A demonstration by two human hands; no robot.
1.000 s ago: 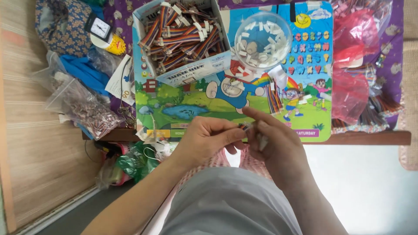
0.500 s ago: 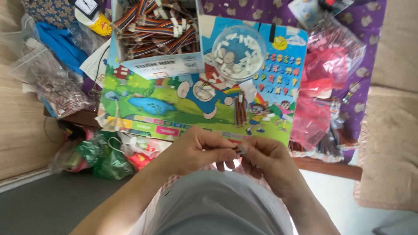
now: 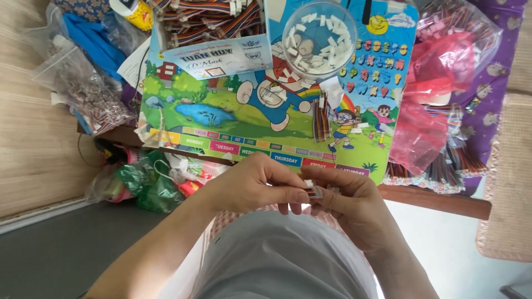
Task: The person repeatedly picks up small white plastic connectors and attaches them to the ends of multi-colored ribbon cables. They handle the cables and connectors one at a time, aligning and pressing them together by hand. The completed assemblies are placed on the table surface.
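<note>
Small striped connector piece (image 3: 313, 191) between fingertips

Your arms are bare, no sleeves anywhere in shot, no watch, no bracelet. Your left hand (image 3: 260, 185) shows no ring, and your right hand (image 3: 349, 207) is just as plain, with short nails. Below them there's pale grey cloth, smooth and stretched over your lap, and a strip of pink-and-white checked fabric peeks out beside it.

Home piecework corner; low table (image 3: 438, 200) crowded with cable bags (image 3: 443, 99).
</note>
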